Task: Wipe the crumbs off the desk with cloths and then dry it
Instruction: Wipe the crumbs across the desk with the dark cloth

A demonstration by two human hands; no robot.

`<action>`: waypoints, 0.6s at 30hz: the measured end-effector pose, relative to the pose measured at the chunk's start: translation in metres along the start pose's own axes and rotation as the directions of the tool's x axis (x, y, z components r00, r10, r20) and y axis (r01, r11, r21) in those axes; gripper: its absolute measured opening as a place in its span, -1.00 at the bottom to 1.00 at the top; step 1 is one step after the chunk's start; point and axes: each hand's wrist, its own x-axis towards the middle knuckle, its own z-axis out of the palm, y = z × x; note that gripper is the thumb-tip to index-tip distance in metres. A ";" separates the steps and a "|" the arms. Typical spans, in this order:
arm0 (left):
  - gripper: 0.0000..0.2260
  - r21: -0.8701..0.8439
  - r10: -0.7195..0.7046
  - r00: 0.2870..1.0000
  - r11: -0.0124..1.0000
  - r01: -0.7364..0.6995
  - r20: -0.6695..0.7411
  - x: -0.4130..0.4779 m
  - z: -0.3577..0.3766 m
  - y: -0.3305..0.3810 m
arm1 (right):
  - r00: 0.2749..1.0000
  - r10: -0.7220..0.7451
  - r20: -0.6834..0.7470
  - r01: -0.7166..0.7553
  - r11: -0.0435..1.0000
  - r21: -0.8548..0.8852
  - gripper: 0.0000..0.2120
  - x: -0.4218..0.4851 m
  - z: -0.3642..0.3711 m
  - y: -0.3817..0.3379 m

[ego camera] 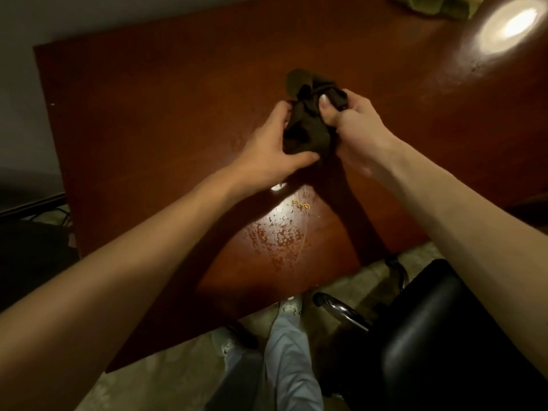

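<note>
A dark olive cloth (pixel 305 126) is bunched up above the middle of the reddish-brown desk (pixel 166 93). My left hand (pixel 275 146) grips its left and lower side, thumb underneath. My right hand (pixel 353 126) clamps its right side, thumb pressed into the fabric. A small cluster of orange crumbs (pixel 301 204) lies on the desk just below my hands. Around the crumbs and nearer the front edge the surface shows wet droplets (pixel 278 235). A second, lighter green cloth (pixel 430 4) lies at the far right edge of the desk.
A black chair (pixel 439 330) with a chrome arm stands at the front right, against the desk edge. My legs and pale shoes (pixel 292 307) are on the floor below. A bright lamp reflection (pixel 501 29) glares at the desk's far right. A grey wall lies left.
</note>
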 end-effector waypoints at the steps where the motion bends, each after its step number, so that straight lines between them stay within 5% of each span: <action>1: -0.49 0.045 0.028 0.999 0.999 -0.027 -0.041 0.004 -0.001 -0.001 | 0.997 -0.044 -0.065 0.040 0.998 -0.051 -0.74 0.003 -0.002 0.003; 4: -0.65 0.159 0.108 0.991 0.983 -0.094 -0.081 0.009 -0.010 -0.006 | 0.957 -0.266 -0.116 0.195 0.884 -0.425 -0.86 0.002 -0.013 0.013; 7: -0.71 0.374 0.187 0.982 0.912 -0.166 -0.021 0.006 -0.020 -0.021 | 0.922 -0.382 0.065 0.324 0.668 -0.669 -0.75 -0.011 -0.029 0.028; 13: -0.70 0.583 0.229 0.959 0.762 -0.282 0.166 -0.020 -0.019 -0.040 | 0.855 -0.375 0.358 0.489 0.359 -0.795 -0.60 -0.036 -0.060 0.067; 18: -0.66 0.630 0.207 0.967 0.734 -0.255 0.150 -0.035 -0.009 -0.042 | 0.880 -0.305 0.363 0.450 0.294 -0.843 -0.60 -0.057 -0.061 0.085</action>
